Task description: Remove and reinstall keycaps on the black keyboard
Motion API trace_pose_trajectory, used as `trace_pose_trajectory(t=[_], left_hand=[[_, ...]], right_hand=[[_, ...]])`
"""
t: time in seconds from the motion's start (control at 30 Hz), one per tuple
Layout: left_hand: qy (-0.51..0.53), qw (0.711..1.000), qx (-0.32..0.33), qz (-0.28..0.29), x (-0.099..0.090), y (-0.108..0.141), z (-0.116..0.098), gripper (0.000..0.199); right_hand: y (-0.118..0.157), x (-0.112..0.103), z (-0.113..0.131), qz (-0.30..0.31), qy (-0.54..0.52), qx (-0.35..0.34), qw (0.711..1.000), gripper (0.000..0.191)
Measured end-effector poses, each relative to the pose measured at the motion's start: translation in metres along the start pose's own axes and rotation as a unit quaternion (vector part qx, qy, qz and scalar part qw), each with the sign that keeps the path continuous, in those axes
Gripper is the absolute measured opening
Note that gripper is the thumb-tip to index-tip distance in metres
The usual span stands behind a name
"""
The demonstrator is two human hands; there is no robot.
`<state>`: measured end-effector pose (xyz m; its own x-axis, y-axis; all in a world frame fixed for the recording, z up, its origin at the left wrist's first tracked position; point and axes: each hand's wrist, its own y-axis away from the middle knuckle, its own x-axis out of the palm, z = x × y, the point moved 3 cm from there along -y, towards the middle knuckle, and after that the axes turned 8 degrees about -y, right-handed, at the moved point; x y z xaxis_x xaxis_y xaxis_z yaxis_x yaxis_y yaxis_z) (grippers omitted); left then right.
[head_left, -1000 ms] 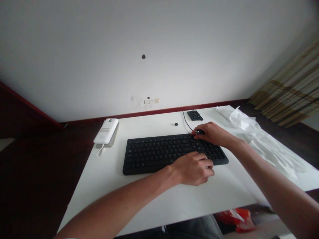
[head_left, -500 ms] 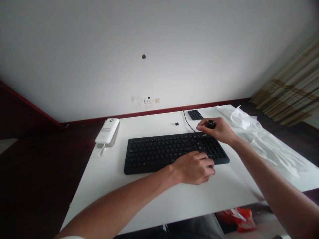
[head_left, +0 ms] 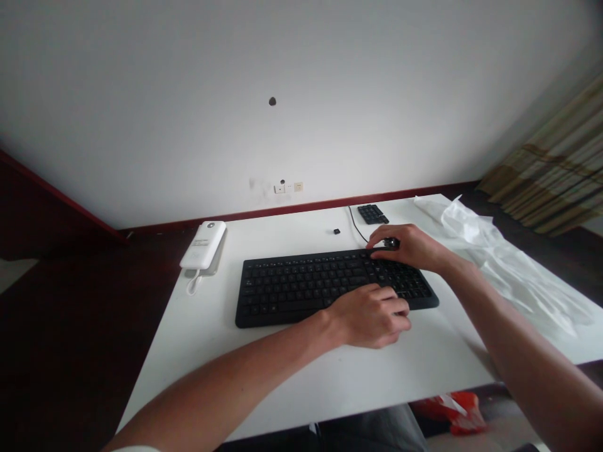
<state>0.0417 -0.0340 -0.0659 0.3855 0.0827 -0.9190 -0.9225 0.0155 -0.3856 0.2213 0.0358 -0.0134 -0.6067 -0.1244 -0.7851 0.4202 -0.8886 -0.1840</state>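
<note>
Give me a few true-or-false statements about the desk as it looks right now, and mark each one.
1. The right hand pinches a small black object over the back edge of the black keyboard. True.
2. The left hand holds the white power bank. False: the left hand rests on the front right part of the keyboard, and the power bank lies apart from it, to the keyboard's left.
3. A crumpled white plastic sheet lies left of the keyboard. False: it lies to the right.
4. A thin black cable runs from the keyboard's back edge toward the wall. True.
</note>
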Motion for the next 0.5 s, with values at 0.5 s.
trace_pose_trajectory(t=[0.5], left_hand=[[0.011,1.0,-0.001,0.015,-0.006,-0.002,0.001,0.016]], right_hand=[[0.008,0.008,-0.015,0.001,0.022,0.01,1.0,0.019]])
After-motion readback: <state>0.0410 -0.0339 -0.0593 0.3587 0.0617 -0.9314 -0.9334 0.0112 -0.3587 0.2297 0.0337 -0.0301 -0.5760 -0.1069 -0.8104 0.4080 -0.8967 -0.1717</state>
